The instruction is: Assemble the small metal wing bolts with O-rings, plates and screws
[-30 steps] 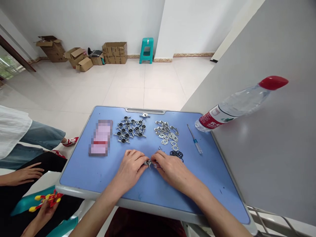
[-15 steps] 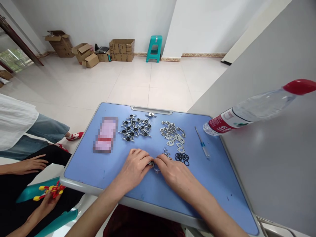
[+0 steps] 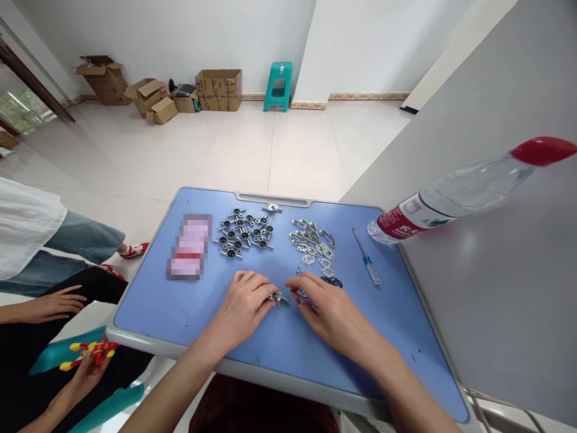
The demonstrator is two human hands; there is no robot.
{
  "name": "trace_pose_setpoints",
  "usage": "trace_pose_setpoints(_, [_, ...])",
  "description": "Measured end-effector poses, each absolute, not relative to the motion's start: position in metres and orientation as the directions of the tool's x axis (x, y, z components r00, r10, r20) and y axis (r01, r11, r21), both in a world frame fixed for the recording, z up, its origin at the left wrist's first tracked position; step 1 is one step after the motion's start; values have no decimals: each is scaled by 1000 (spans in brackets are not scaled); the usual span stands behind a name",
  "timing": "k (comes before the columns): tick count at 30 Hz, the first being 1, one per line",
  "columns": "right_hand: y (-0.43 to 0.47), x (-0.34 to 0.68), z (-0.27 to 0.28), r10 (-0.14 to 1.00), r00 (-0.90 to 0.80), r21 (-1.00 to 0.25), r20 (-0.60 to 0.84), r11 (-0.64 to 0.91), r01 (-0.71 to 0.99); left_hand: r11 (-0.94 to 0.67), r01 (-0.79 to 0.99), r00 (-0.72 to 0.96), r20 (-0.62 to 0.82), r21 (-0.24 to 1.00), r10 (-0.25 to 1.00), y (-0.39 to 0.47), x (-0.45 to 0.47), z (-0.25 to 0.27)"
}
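Observation:
My left hand [image 3: 247, 304] pinches a small metal fitting [image 3: 276, 297] with thin rods sticking out, low over the table. Close to its right, my right hand [image 3: 327, 304] is curled around a small clear, purplish object [image 3: 303, 298], mostly hidden by the fingers. Behind my right hand lie black rubber rings [image 3: 332, 281], partly covered, and a few tiny screws [image 3: 299, 270]. Flat metal plates [image 3: 326, 267] and curved metal levers [image 3: 305, 231] form a loose group beyond. Farther left is a cluster of metal fittings with black round centres [image 3: 240, 233].
A screwdriver [image 3: 367, 258] lies right on the blue table [image 3: 189, 325]. A red-capped bottle [image 3: 424, 210] stands at the right edge by a grey panel. One metal fitting [image 3: 272, 208] lies at the back. A blurred pinkish rectangle [image 3: 192, 240] is left. Another person's hand holds a toy [image 3: 94, 352].
My right hand has drawn away from the fitting to the right and turned, taking the clear purplish object along. The left hand keeps the fitting. The view has shifted slightly.

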State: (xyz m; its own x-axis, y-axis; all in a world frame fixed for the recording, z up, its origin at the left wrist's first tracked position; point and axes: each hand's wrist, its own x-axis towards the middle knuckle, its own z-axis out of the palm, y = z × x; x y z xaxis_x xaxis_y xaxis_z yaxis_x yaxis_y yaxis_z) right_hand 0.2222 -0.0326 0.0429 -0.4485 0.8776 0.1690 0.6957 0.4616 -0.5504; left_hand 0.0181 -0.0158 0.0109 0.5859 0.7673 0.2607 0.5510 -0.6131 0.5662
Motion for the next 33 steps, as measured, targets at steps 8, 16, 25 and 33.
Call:
trace_pose_setpoints(8, [-32,225,64,968,-236,-883,89,187,431,-617,538,595,260,574,760,-14,18,13])
trace_pose_setpoints(16, [-27,220,51,966,-178,-917,186,236,323,-631,536,598,276,561,753,-12,17,10])
trace_pose_setpoints(25, [-24,217,43,894,-208,-841,396,444,309,-632,538,602,271,558,751,-12,16,9])
trace_pose_setpoints(33, [-20,209,41,857,-281,-778,431,511,365,-619,542,592,265,568,761,-13,17,10])
